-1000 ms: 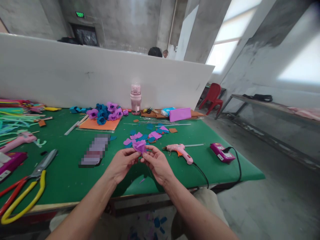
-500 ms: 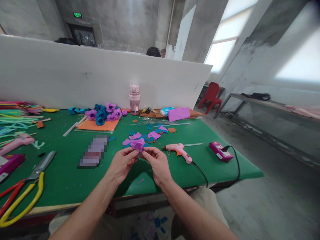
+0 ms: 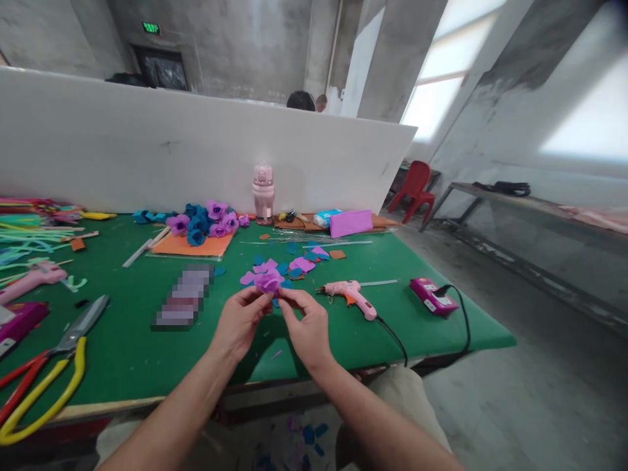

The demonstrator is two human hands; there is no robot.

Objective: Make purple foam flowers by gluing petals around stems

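the step in hand appears to be pressing and shaping the base of a purple, ruffled, paper-like flower (image 3: 269,280), which is the centre of the clock here, seemingly held just above the green-topped table (image 3: 161,366). the left hand (image 3: 239,324), at seven o'clock, has its grip pinching the flower's base between thumb and finger; the right hand (image 3: 310,327), at five, has its index fingertip at the base with the thumb just below, and whether that grip is pressed together i cannot tell. the next move probably calls for a firm left pinch while the right smooths the petals. at three lies a pink plastic glue gun (image 3: 356,297), nozzle near the right hand, so a sideways swing could brush it. flat, loose purple and blue petals (image 3: 301,264) crowd from eleven to two and might snag. at ten, a bunch of purple and blue flowers (image 3: 196,218) rests on a flat orange sheet (image 3: 193,247); a pink bottle (image 3: 263,194) stands upright at twelve, and metal shears with red and yellow handles (image 3: 73,339) lie at eight, well apart.
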